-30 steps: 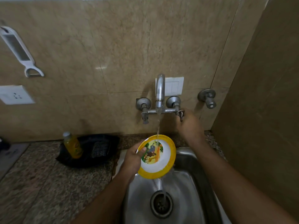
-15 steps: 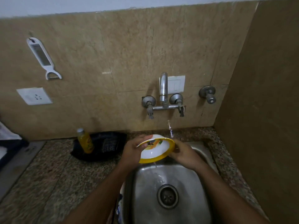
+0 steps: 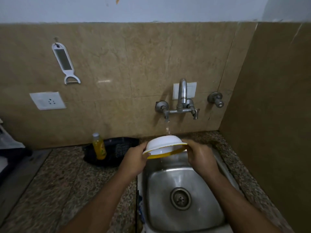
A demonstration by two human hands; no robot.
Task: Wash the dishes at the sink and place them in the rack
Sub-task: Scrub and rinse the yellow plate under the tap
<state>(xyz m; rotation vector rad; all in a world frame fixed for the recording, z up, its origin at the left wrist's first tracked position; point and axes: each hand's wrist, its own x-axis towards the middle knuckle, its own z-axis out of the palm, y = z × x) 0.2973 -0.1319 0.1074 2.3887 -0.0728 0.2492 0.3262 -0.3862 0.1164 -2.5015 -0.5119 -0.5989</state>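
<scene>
A yellow-rimmed white bowl (image 3: 164,145) is held upside down over the back of the steel sink (image 3: 183,195), its white underside facing up. My left hand (image 3: 134,158) grips the bowl's left rim, and my right hand (image 3: 200,157) holds its right rim. Drops fall from the bowl toward the basin. The wall tap (image 3: 180,101) stands above and behind the bowl, with only a few drips under it. The sink basin holds nothing but its drain (image 3: 180,198). No rack is in view.
A yellow soap bottle (image 3: 99,147) stands on a black tray (image 3: 114,153) left of the sink on the granite counter (image 3: 58,190). A white peeler (image 3: 64,63) and a socket (image 3: 47,100) are on the tiled wall. A side wall (image 3: 269,115) closes the right.
The water stream has stopped. My right hand left the tap handle and took the bowl's right rim. The bowl turned from facing me to upside down. The camera view has pulled back and up.
</scene>
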